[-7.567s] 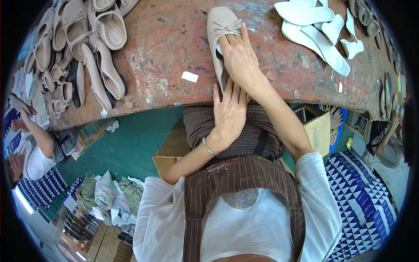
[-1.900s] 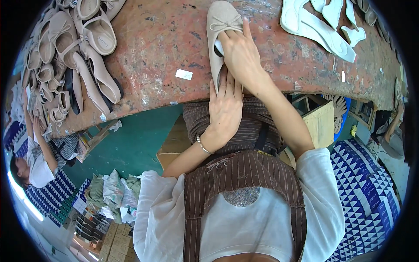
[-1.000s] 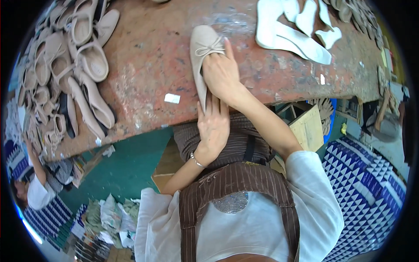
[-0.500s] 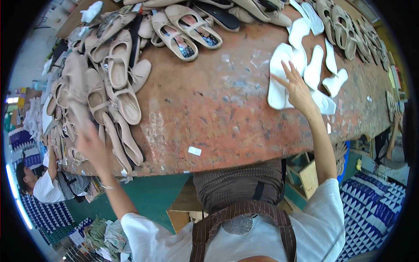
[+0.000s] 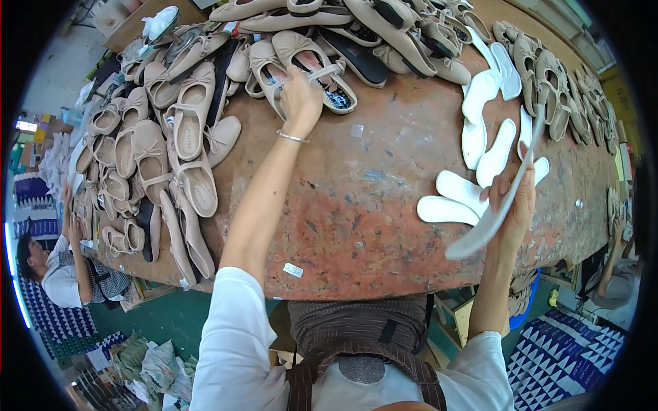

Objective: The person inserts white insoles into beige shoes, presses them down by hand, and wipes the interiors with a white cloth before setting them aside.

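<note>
My left hand (image 5: pixel 300 104) reaches to the back of the table, its fingers closed at the strap of a beige strapped flat shoe (image 5: pixel 290 42). This shoe has a bow and a dark patterned inside. A second beige shoe (image 5: pixel 262 53) lies close beside it, partly hidden by the hand. On the right, my right hand (image 5: pixel 515 202) holds up a long white insole (image 5: pixel 480 235), tilted almost edge-on and slightly blurred. Several white insoles (image 5: pixel 497 154) lie scattered on the table just beyond that hand.
Beige shoes (image 5: pixel 149 147) are piled along the table's left side, with more shoes (image 5: pixel 548 75) at the far right. The worn reddish table (image 5: pixel 356 226) curves before me. One co-worker (image 5: pixel 58 270) is at the left, another (image 5: pixel 617 260) at the right edge.
My left hand has moved from the left shoe pile to the shoe at the back. The right hand has picked up a white insole and come nearer; the remaining insoles have shifted.
</note>
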{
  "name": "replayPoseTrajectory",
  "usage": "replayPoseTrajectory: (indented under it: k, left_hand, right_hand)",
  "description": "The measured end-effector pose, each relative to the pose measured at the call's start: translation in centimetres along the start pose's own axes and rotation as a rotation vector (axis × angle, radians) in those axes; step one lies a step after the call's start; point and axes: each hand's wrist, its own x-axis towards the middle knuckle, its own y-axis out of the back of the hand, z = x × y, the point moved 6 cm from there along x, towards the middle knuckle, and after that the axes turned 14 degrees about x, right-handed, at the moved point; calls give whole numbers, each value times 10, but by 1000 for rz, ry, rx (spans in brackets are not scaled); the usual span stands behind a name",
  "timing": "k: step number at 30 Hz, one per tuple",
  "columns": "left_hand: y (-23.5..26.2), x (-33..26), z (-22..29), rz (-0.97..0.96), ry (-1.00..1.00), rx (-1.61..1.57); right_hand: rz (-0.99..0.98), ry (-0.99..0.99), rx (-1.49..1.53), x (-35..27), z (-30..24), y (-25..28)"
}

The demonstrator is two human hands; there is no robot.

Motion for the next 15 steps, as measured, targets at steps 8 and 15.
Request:
replayPoseTrajectory:
  k: [8, 15]
  left_hand:
    - [97, -151, -25, -553, -347, -317]
    - [110, -265, -90, -142, -329, 118]
  right_hand:
    - [-32, -479, -328, -80, 31, 24]
    - [-400, -600, -550, -129, 58, -12]
